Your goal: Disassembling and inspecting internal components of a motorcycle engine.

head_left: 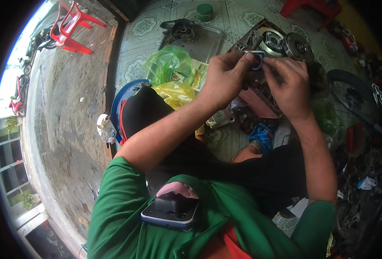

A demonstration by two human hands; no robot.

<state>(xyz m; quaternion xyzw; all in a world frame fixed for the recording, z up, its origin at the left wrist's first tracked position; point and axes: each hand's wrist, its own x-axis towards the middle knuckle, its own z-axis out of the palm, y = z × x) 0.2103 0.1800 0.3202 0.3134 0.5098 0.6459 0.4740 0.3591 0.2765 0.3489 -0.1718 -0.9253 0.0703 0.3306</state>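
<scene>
My left hand and my right hand are raised at the upper middle, both closed round a small ring-like part with blue and pale edges. My left thumb presses on it and my right fingers pinch it from the other side; its detail is too small to make out. Just behind it sit a silver wheel-like metal part and a darker round drum. Below my hands lie a pink rectangular piece, dark metal parts and a blue cloth. A phone rests on my chest.
A metal tray, green bag, yellow bag and blue basin lie on the tiled floor. Red plastic chairs stand outside and behind. Scattered parts and a large dark ring crowd the right.
</scene>
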